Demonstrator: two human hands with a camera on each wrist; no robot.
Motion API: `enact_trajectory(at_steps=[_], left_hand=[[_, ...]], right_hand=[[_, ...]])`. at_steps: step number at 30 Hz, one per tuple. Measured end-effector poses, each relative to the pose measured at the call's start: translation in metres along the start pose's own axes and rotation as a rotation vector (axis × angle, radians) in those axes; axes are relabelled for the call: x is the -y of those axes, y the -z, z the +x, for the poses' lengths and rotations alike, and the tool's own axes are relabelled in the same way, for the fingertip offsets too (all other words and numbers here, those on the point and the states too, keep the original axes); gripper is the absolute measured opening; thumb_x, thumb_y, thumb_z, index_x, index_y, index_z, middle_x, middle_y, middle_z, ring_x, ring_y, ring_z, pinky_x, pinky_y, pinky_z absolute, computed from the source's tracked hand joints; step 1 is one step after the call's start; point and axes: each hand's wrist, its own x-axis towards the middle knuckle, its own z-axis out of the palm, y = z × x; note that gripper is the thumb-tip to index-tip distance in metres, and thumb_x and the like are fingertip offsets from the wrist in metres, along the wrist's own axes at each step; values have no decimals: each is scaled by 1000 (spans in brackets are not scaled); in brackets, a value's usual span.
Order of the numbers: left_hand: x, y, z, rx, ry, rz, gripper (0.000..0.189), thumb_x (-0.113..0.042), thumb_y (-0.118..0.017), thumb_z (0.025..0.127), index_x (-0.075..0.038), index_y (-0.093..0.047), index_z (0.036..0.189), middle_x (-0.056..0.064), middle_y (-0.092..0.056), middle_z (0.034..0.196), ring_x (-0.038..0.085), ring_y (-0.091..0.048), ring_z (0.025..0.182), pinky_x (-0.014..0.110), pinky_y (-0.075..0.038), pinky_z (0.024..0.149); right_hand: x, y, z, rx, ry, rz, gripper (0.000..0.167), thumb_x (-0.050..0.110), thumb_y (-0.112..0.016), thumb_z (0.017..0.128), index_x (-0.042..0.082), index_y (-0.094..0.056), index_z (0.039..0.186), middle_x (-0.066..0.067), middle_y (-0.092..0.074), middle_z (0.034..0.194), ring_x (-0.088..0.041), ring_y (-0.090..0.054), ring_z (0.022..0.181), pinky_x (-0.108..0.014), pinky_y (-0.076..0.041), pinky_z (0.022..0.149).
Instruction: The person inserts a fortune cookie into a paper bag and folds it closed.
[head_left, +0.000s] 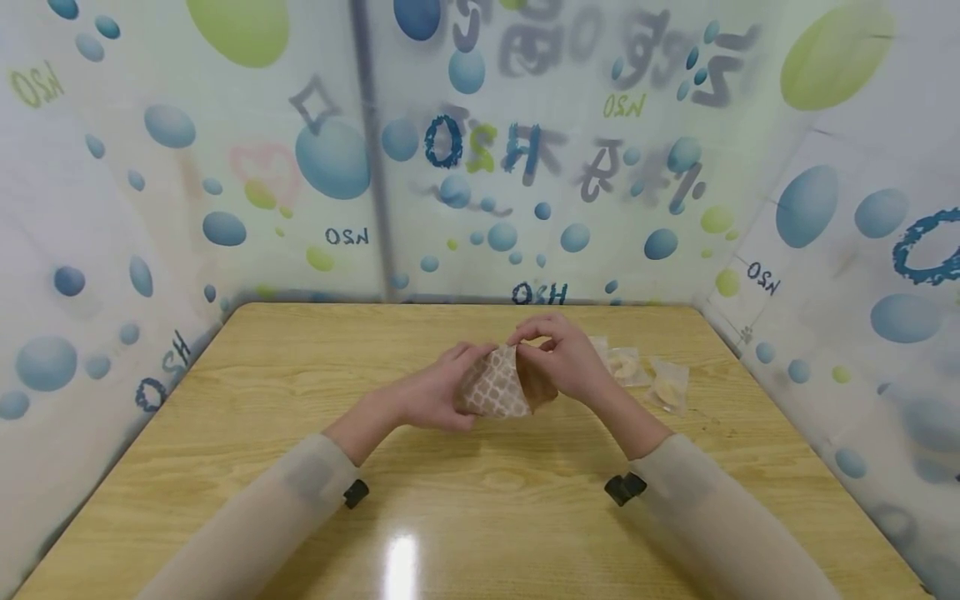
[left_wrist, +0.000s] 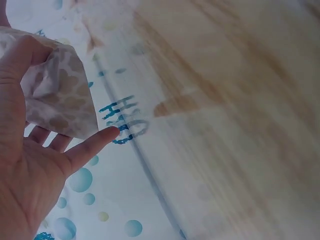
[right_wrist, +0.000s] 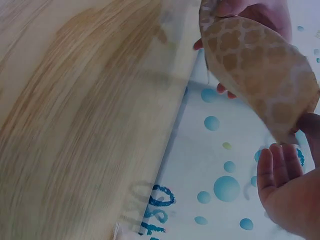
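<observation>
A small brown paper bag (head_left: 497,387) with a white lattice pattern is held above the table between the two hands. My left hand (head_left: 435,392) grips its left side, the thumb bent over the paper in the left wrist view, where the bag (left_wrist: 70,85) looks creased. At the bag's upper right edge my right hand (head_left: 566,358) pinches the paper between thumb and fingers. The right wrist view shows the bag (right_wrist: 255,60) spread between the right hand (right_wrist: 285,200) at one corner and the left hand at the other end. Its contents are hidden.
Several clear packets with pale yellowish pieces lie right of the hands; one packet (head_left: 669,385) is farthest right, another packet (head_left: 625,365) partly behind the right wrist. The wooden table (head_left: 262,400) is bounded by bubble-printed curtains (head_left: 480,275) at the back and sides.
</observation>
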Motion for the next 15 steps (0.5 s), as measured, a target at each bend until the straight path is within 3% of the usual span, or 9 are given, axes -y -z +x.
enact_trajectory(at_steps=[3,8,15], left_hand=[[0,0,1,5,-6,-16,110,-12,-85,82,-8,-22,171,16,-42,157,31,-48,138,52,-49,116],[-2,2,1,1,1,-29,111,-11,-86,81,-8,-22,171,17,-41,160,32,-47,141,53,-49,118],[-4,0,-2,7,18,-69,111,-34,-92,87,-16,-23,172,13,-41,159,27,-50,139,51,-52,114]], right_hand=[[2,0,1,2,0,42,12,16,-71,107,17,-83,111,-9,-69,133,-29,-64,123,-51,-60,97],[2,2,1,38,62,7,13,8,-76,102,14,-83,111,-13,-64,141,-34,-58,132,-54,-58,99],[7,2,3,79,45,59,12,4,-72,103,9,-82,107,-17,-62,139,-36,-59,133,-58,-58,109]])
